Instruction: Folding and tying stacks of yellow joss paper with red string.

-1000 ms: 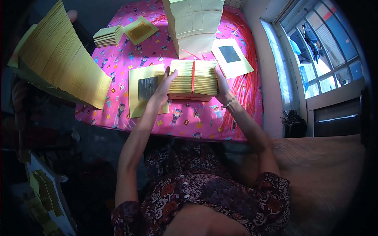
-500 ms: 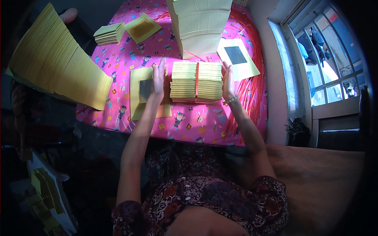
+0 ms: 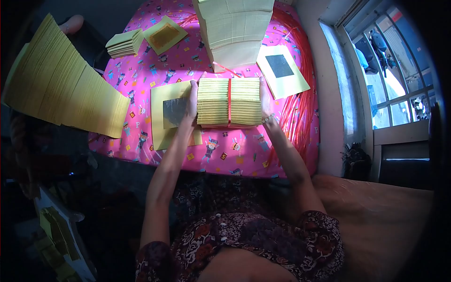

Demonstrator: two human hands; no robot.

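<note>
A thick bundle of yellow paper (image 3: pixel 213 103) sits in front of me on the pink patterned cloth. Its many layers are stacked, and a red plastic strip (image 3: pixel 229 101) runs around its middle. My left hand (image 3: pixel 192 101) lies flat along the bundle's left side, while my right hand (image 3: pixel 265 97) presses the right side, so it is held between both palms. The fingers point away from me and are partly hidden by the bundle. Under my left wrist rests a yellow sheet (image 3: pixel 159 135) with a dark square on it.
Behind the bundle stands a tall pale paper stack (image 3: pixel 232 35). A long leaning stack of yellow paper (image 3: pixel 70 84) is at left, with a small pile (image 3: pixel 124 43) and an orange-marked sheet (image 3: pixel 164 35) beyond. A dark-squared sheet (image 3: pixel 293 84) and red strips (image 3: pixel 300 113) lie at right.
Both hands have closed in against the bundle's sides; the right one had its fingers slightly apart before. The bundle's layers look more evenly lined up, and the whole view has shifted slightly.
</note>
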